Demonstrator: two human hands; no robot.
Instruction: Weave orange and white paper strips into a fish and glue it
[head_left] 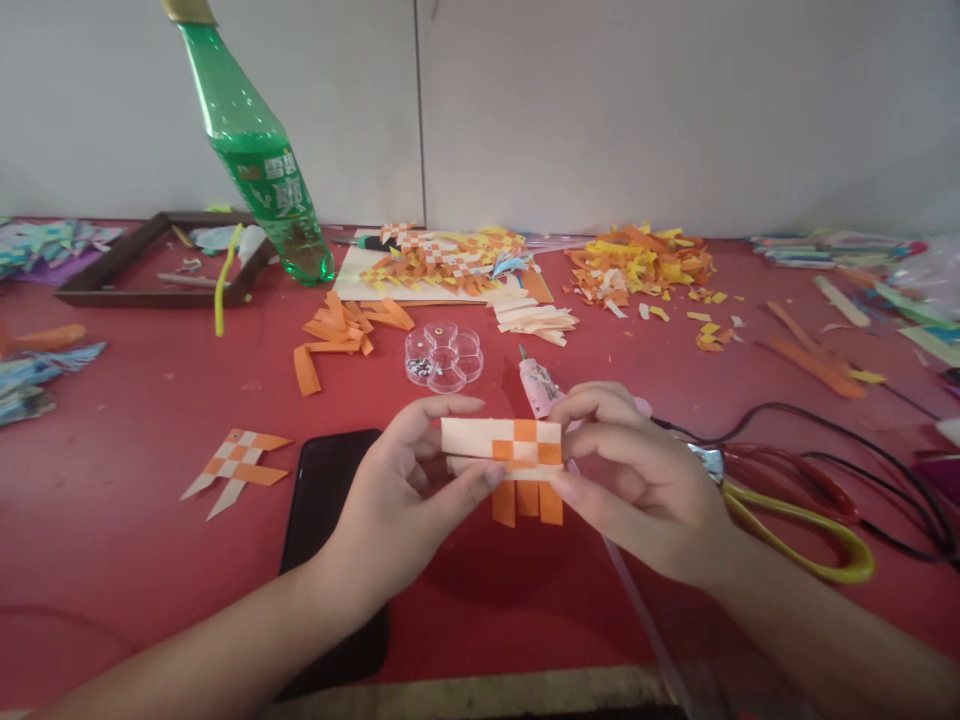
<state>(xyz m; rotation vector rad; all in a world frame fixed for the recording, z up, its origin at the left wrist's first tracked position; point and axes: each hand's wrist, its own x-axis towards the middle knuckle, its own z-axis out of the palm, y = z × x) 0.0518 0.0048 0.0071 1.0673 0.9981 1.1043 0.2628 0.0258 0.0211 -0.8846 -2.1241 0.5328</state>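
Between both hands is a piece of woven paper strips (525,452), cream strips crossing orange ones in a checked pattern. Cream ends stick out to the left and orange ends hang down. My left hand (420,490) pinches the left part, its thumb across the lower cream strip. At the right edge my right hand (637,480) grips the weave between thumb and fingers. A fish-shaped woven paper piece (238,468) lies on the red table to the left. Below my left forearm lies a black phone (319,490), partly hidden.
Behind the hands stand a clear flower-shaped dish (444,358) and a pink glue gun-like tool (538,388). Scissors with yellow handles (810,535) and black cables (892,480) lie right. Orange strips (345,328), paper scraps (645,265), a green bottle (262,170) and a dark frame (150,298) sit farther back.
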